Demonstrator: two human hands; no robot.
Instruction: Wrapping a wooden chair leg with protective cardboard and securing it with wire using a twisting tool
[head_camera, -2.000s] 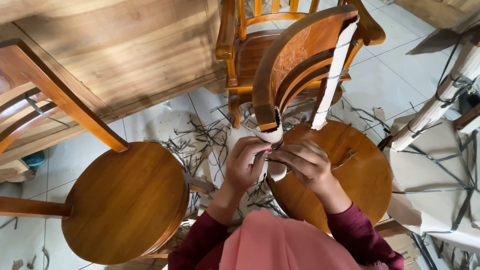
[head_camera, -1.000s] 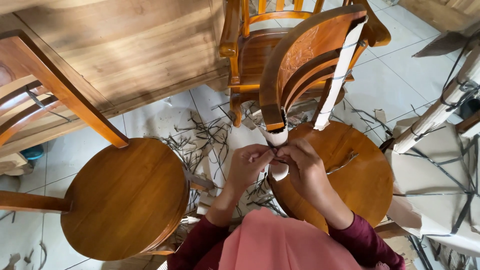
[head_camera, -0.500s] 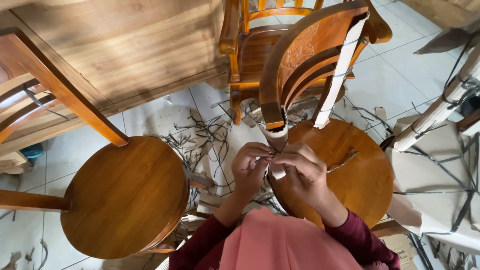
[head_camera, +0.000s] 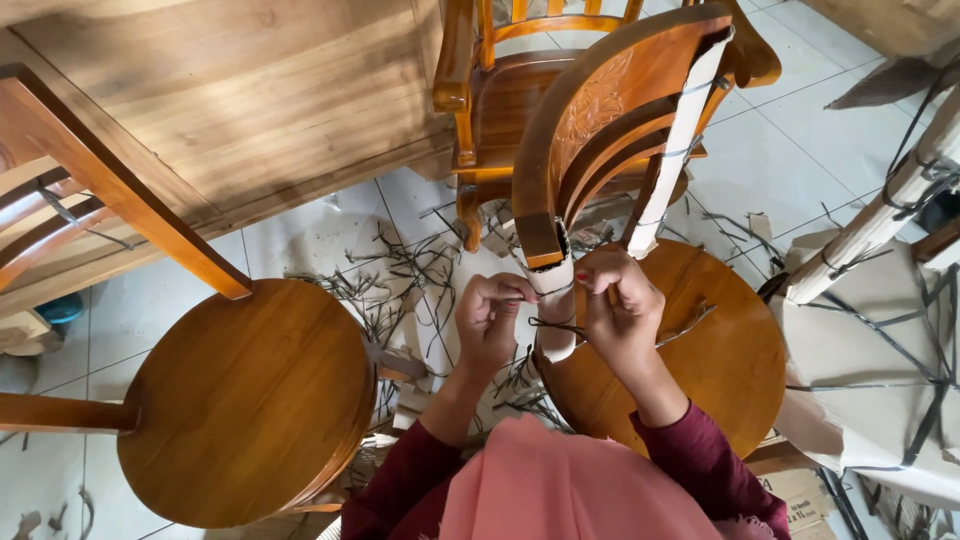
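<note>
A thin dark plastic strap (head_camera: 552, 325) circles the pale paper-wrapped post (head_camera: 553, 300) of the round-seated brown wooden chair (head_camera: 700, 350); the left hand (head_camera: 490, 318) and right hand (head_camera: 618, 300) each pinch one end in a tight grip, the tie seemingly unfinished. The chair's upper back is bare of wrapping, while cut strap scraps (head_camera: 400, 275) litter the white tile floor (head_camera: 780, 150), and a fully paper-wrapped, strapped bundle (head_camera: 860, 340) stands at right.

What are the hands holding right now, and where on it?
Left hand and right hand each pinch an end of the dark strap around the paper-wrapped chair post.
</note>
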